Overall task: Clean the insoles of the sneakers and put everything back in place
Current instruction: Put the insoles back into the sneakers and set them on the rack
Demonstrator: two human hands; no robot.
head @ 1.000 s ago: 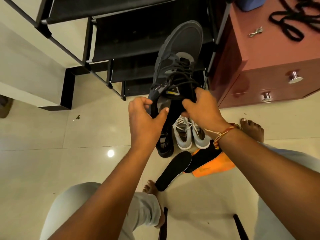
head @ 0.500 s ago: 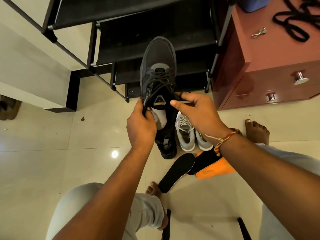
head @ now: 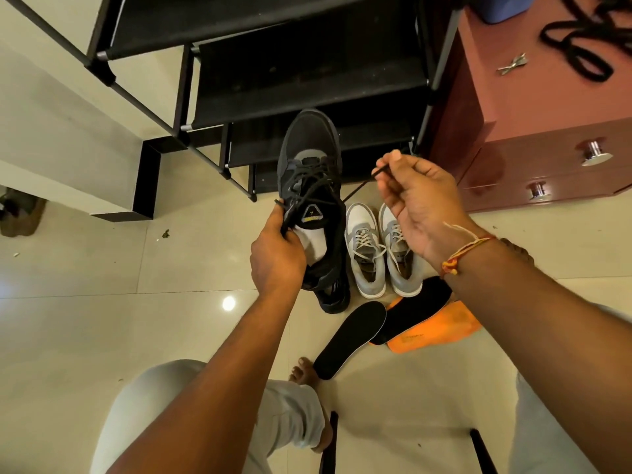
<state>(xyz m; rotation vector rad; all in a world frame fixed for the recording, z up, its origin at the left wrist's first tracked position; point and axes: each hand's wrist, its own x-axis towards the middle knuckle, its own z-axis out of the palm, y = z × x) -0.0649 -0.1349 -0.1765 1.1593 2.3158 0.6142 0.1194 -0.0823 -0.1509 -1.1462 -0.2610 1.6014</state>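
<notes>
Left hand (head: 277, 258) grips the black sneaker (head: 309, 145) by its collar and pinches one lace end; right hand (head: 417, 200) pinches the other lace (head: 359, 189), held taut out sideways

Dark grey and black lace-up sneaker (head: 309, 172), held toe-away above the cream tiled floor (head: 102, 319): left hand (head: 277, 258) grips its collar edge and one lace end, right hand (head: 415, 200) pinches the other end of the black lace (head: 359, 187), drawn taut to the right. On the floor below: a second dark shoe (head: 333, 297) partly hidden by the held one, a pair of grey-and-white sneakers (head: 379, 248) side by side, one flat black insole (head: 349, 336) on bare tile, and another black insole (head: 410, 313) lying on an orange cloth (head: 448, 323). Behind: black metal-and-fabric shoe rack (head: 307, 80); to its right, a reddish-brown drawer chest (head: 547, 131).
</notes>
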